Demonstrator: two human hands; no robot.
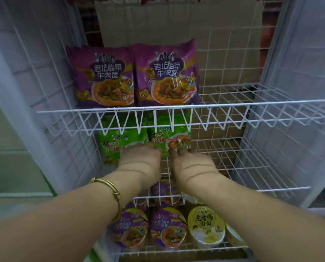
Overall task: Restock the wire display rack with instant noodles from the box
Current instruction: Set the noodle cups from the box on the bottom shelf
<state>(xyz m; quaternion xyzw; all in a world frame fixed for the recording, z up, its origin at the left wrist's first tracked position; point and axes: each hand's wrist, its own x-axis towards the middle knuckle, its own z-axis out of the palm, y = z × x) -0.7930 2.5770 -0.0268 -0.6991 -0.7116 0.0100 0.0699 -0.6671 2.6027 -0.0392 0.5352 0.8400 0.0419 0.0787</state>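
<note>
Two green packs stand side by side on the middle shelf of the rack, and I have both hands at the right pack. The left hand lies knuckles up, its fingers reaching to the pack's lower left edge. The right hand meets its lower right corner. Blur and the pack hide the fingertips, so I cannot tell whether either hand pinches it or only touches it. Two purple packs stand on the shelf above, and cups sit on the one below. A bracelet circles my left wrist.
</note>
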